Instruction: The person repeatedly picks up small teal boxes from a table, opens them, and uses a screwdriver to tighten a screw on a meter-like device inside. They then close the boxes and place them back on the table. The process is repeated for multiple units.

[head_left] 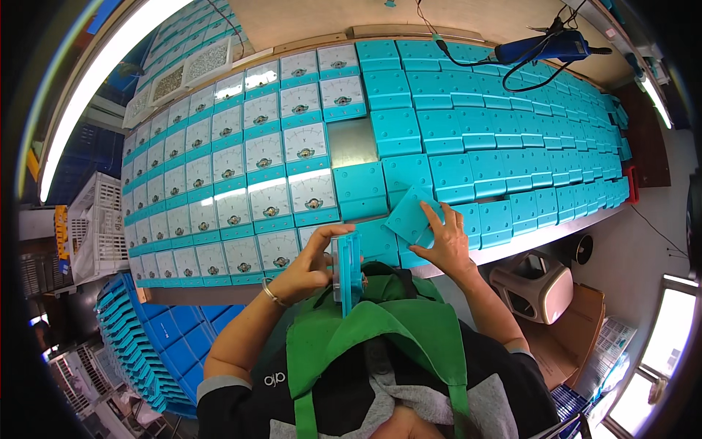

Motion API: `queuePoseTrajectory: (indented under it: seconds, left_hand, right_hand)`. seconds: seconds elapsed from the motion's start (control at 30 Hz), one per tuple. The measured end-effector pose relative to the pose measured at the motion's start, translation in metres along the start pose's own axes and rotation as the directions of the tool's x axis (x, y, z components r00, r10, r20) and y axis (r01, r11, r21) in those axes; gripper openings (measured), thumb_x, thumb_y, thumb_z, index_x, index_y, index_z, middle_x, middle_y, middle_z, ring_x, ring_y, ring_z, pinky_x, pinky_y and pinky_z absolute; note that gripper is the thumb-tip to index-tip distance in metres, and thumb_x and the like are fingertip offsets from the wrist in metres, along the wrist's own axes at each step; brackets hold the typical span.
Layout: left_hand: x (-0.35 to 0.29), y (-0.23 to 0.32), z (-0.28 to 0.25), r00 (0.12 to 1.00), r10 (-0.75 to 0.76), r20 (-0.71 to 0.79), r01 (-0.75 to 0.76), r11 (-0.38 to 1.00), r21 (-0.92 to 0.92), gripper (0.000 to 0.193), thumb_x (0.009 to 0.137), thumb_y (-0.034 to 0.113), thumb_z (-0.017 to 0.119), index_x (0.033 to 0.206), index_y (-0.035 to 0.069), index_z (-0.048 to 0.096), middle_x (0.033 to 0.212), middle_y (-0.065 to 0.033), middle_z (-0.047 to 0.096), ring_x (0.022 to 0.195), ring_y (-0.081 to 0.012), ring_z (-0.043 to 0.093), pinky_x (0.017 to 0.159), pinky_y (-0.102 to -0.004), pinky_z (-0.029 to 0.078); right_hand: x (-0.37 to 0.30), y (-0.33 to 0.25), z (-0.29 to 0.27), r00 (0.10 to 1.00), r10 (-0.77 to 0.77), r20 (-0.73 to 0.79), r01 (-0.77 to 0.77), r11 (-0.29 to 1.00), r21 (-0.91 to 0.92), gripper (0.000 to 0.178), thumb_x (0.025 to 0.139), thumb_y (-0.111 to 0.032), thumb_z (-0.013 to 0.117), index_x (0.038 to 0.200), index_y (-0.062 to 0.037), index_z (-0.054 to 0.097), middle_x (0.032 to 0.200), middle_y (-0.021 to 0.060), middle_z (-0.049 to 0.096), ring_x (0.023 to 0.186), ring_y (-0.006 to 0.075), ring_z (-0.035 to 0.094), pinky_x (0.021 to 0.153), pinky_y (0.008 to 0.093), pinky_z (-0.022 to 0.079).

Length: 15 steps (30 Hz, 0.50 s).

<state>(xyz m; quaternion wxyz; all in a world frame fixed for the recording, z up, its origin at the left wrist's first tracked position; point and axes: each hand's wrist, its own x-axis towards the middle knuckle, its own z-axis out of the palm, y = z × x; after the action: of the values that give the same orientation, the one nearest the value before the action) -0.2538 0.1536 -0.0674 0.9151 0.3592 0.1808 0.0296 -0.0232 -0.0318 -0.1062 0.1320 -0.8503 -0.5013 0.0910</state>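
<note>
My left hand (pixel 298 276) is closed around a panel meter (pixel 349 274), held on edge close to the green apron. The meter has a teal housing and a clear front turned toward my left palm. Over the front of the table my right hand (pixel 450 245) grips a flat teal cover (pixel 409 216) between thumb and fingers. That cover is turned askew above the rows of other teal covers (pixel 453 173). To the left, rows of assembled meters (pixel 270 196) with white dials lie face up.
A gap in the rows bares the metal tabletop (pixel 352 142). A blue power tool (pixel 542 48) with a black cable hangs at the far right. White trays of small parts (pixel 208 63) stand at the far left. A beige stool (pixel 537 289) and stacked teal parts (pixel 135 344) flank me.
</note>
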Motion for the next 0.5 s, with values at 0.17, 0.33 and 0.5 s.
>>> queuePoseTrajectory:
  seconds: [0.17,0.33,0.5]
  left_hand:
    - [0.035,-0.011,0.008,0.979,0.121,-0.165,-0.098,0.985,0.14,0.111,0.063,0.042,0.084,0.147,0.014,0.017,0.137,-0.0147,0.039,0.121,-0.0313,0.047,0.088,-0.0467,0.05]
    - [0.048,-0.015,0.011,0.973,0.149,-0.175,-0.127,0.983,0.129,0.108,0.065,0.043,0.08,0.146,0.005,0.02,0.134,-0.013,0.043,0.124,-0.0262,0.044,0.1,-0.0409,0.04]
    - [0.047,-0.008,0.013,0.977,0.134,-0.164,-0.122,0.989,0.083,0.102,0.067,0.035,0.081,0.146,0.009,0.023,0.14,-0.0154,0.036,0.126,-0.0265,0.04,0.103,-0.0384,0.034]
  right_hand:
    - [-0.003,-0.017,-0.013,0.914,-0.033,0.405,-0.38,0.281,0.881,0.085,0.078,-0.038,0.069,0.147,-0.0105,0.026,0.128,0.019,0.047,0.118,0.0257,0.046,0.088,0.0357,0.048]
    - [-0.004,-0.041,-0.015,0.887,-0.178,0.426,-0.444,-0.071,0.893,0.084,0.087,-0.044,0.057,0.146,0.0016,0.019,0.141,0.0202,0.037,0.129,0.0268,0.038,0.106,0.0376,0.031]
    - [-0.001,-0.044,-0.015,0.889,-0.201,0.41,-0.42,-0.009,0.907,0.086,0.085,-0.043,0.06,0.146,0.0019,0.02,0.14,0.0192,0.038,0.128,0.0253,0.039,0.105,0.0377,0.032]
